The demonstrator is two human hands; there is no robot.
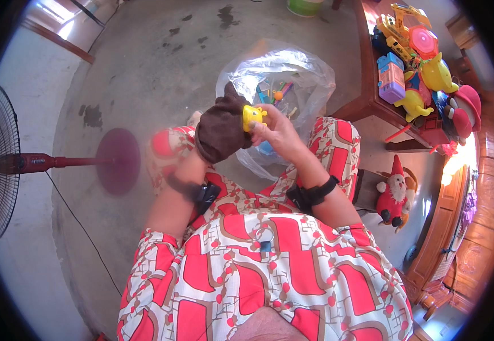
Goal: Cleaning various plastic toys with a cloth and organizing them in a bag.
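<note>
My left hand (225, 123) is inside a dark brown cloth mitt (217, 138), so its fingers are hidden. A small yellow plastic toy (252, 118) with an animal face lies against the mitt's right side. Thumb and fingers of my right hand (276, 128) grip that toy from the other side. Just beyond both hands, a clear plastic bag (315, 85) stands open on the floor between my legs. Several colourful small toys show inside it, among them an orange ball (278, 95) and a purple stick (288, 90).
A red-brown wooden table (358, 108) at the right bears several toys, including a yellow toy excavator (396, 32) and a pink-purple case (392, 79). A Santa doll (394, 192) sits below. At left stands a fan (76, 161) with its cord (80, 228) on the floor.
</note>
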